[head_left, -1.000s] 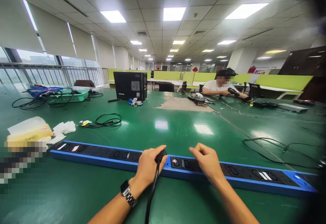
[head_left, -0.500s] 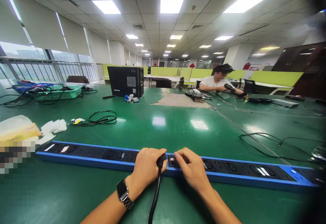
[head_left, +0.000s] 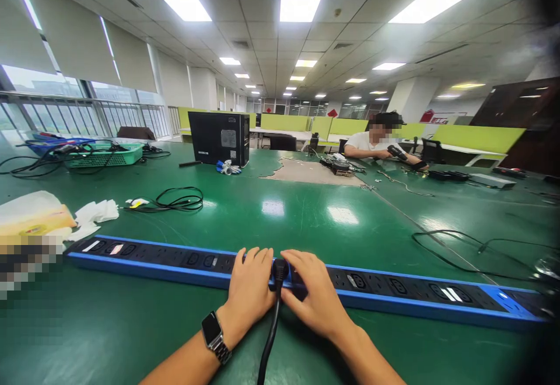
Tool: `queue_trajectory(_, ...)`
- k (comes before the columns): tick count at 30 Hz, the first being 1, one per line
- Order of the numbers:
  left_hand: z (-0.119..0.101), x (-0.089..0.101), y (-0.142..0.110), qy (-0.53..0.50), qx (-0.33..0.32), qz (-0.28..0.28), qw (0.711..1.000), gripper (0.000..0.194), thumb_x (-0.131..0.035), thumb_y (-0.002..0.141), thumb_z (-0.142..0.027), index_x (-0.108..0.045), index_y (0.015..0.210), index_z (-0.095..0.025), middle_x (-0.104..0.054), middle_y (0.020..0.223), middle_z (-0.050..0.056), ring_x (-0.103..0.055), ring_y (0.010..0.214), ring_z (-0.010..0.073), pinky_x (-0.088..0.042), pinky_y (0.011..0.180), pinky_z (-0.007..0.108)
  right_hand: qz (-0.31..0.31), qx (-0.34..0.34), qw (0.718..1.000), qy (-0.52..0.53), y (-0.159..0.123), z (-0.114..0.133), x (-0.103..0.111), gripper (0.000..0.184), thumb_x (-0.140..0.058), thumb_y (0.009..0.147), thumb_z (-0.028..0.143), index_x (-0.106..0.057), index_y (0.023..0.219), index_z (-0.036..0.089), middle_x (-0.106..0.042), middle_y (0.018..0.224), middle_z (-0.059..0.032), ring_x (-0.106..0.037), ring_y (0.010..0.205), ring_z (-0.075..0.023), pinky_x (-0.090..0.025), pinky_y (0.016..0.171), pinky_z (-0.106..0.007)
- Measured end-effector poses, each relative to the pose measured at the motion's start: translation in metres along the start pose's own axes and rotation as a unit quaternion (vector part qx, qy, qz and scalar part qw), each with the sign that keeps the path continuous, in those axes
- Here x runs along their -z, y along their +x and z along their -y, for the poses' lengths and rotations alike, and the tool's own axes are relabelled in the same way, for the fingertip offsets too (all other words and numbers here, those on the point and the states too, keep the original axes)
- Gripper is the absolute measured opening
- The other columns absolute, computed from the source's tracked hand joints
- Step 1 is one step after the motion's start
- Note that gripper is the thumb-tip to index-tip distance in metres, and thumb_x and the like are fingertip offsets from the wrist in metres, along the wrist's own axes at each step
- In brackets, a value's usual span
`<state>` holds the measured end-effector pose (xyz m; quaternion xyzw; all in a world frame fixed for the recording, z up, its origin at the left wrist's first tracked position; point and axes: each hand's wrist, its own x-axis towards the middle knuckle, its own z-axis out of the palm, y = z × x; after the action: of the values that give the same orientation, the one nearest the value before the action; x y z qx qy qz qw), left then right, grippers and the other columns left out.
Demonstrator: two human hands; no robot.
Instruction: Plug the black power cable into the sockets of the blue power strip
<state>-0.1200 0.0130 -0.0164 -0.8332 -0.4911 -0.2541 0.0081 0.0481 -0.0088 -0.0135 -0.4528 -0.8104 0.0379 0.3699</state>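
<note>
A long blue power strip (head_left: 380,306) with a black socket face lies across the table in front of me. The black plug (head_left: 280,268) sits upright at its middle, and its thick cord (head_left: 268,344) runs down toward me. My left hand (head_left: 252,286), with a watch at the wrist, is just left of the plug. Its fingers reach over the far edge of the strip and grip it. On the other side of the plug, my right hand (head_left: 312,291) wraps over the strip, thumb at the near edge. The plug's pins are hidden.
A black computer case (head_left: 216,140) stands toward the back with gloves (head_left: 228,167) beside it. A coiled black cable (head_left: 175,199), a green basket (head_left: 105,155) of cords and crumpled tissues (head_left: 96,216) lie to the left. Across the table, a person (head_left: 371,140) holds a dark tool (head_left: 396,152).
My left hand has let go of the plug and moved onto the strip. My right hand has moved left and closed over the strip beside the plug.
</note>
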Motion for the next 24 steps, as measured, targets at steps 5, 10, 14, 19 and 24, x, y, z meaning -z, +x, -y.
queue_trajectory(5, -0.004, 0.005, 0.002, 0.025, -0.003, 0.036, 0.999, 0.045, -0.059, 0.078, -0.018, -0.058, 0.123, -0.015, -0.065, 0.12, 0.016, -0.058, 0.112, 0.0338, -0.038, 0.101, 0.056, -0.044, 0.004, 0.998, -0.038, 0.003, 0.001, -0.019, 0.041, -0.053, 0.082, 0.014, -0.058, 0.122, 0.022, -0.068, 0.113, -0.0061, -0.057, 0.1, -0.022, -0.043, 0.091, -0.041)
queue_trajectory(10, -0.004, 0.007, 0.002, 0.033, 0.018, 0.055, 0.998, 0.056, -0.067, 0.078, -0.039, -0.056, 0.128, -0.016, -0.063, 0.126, 0.013, -0.055, 0.117, 0.033, -0.034, 0.106, 0.053, -0.214, 0.029, 0.976, -0.04, 0.003, -0.012, -0.003, 0.025, -0.057, 0.087, 0.026, -0.06, 0.111, 0.022, -0.07, 0.102, -0.0066, -0.062, 0.095, -0.0215, -0.047, 0.084, -0.038)
queue_trajectory(14, -0.002, 0.007, 0.003, 0.032, 0.017, 0.074, 0.997, 0.07, -0.076, 0.071, -0.05, -0.054, 0.129, -0.018, -0.061, 0.129, 0.013, -0.053, 0.12, 0.0335, -0.033, 0.107, 0.052, -0.315, -0.084, 0.944, -0.051, -0.007, -0.041, 0.034, 0.03, -0.062, 0.084, 0.042, -0.064, 0.105, 0.02, -0.071, 0.097, -0.0079, -0.065, 0.088, -0.0222, -0.05, 0.08, -0.037)
queue_trajectory(19, -0.002, 0.009, 0.003, 0.028, 0.016, 0.072, 0.997, 0.068, -0.077, 0.071, -0.048, -0.055, 0.128, -0.019, -0.061, 0.128, 0.013, -0.054, 0.119, 0.0335, -0.033, 0.107, 0.053, -0.201, -0.227, 0.953, 0.021, -0.026, -0.077, 0.067, 0.039, -0.065, 0.076, 0.054, -0.069, 0.095, 0.02, -0.073, 0.083, -0.0055, -0.066, 0.075, -0.0214, -0.053, 0.071, -0.034)
queue_trajectory(24, -0.002, 0.009, 0.002, 0.02, 0.014, 0.076, 0.997, 0.068, -0.077, 0.072, -0.048, -0.055, 0.128, -0.017, -0.061, 0.128, 0.013, -0.053, 0.119, 0.0338, -0.033, 0.107, 0.053, -0.086, -0.23, 0.967, 0.062, -0.031, -0.083, 0.064, 0.038, -0.066, 0.075, 0.053, -0.071, 0.095, 0.021, -0.073, 0.09, -0.0059, -0.067, 0.081, -0.0219, -0.053, 0.073, -0.034)
